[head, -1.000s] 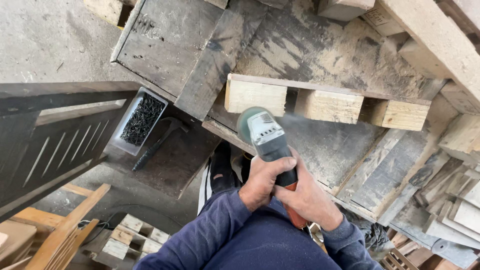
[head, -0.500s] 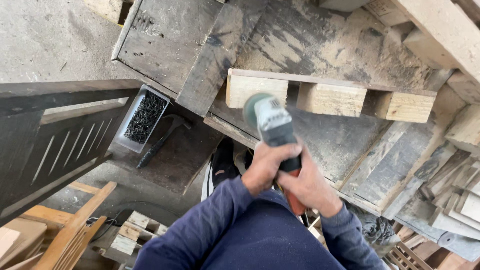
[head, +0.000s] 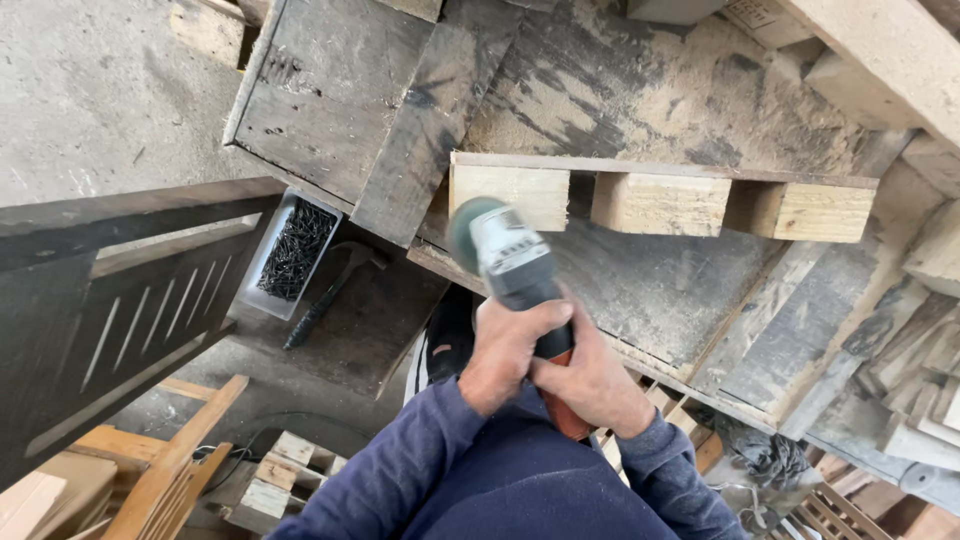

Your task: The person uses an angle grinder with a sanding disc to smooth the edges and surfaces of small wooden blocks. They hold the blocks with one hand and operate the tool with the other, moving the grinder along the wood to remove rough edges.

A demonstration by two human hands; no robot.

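With the left hand [head: 505, 350] and right hand [head: 590, 380] both clamped around the grey-and-orange handheld angle grinder [head: 515, 270], keep its disc flat against the pale wooden pallet block [head: 508, 195].

Both hands grip an angle grinder [head: 515, 268] with a grey-green head and an orange rear. The left hand [head: 505, 352] wraps the body from the left, and the right hand [head: 592, 380] clasps it just behind, the 2 touching. The grinder's disc end sits against the left wooden block [head: 508, 194] of a pallet piece [head: 660, 172] bearing 3 pale blocks, which lies on a dusty grey workbench [head: 640, 290]. Left of the grinder, a tray of dark nails [head: 297, 250] rests beside a black hammer [head: 330, 290]. Blue sleeves [head: 440, 470] cover both arms.
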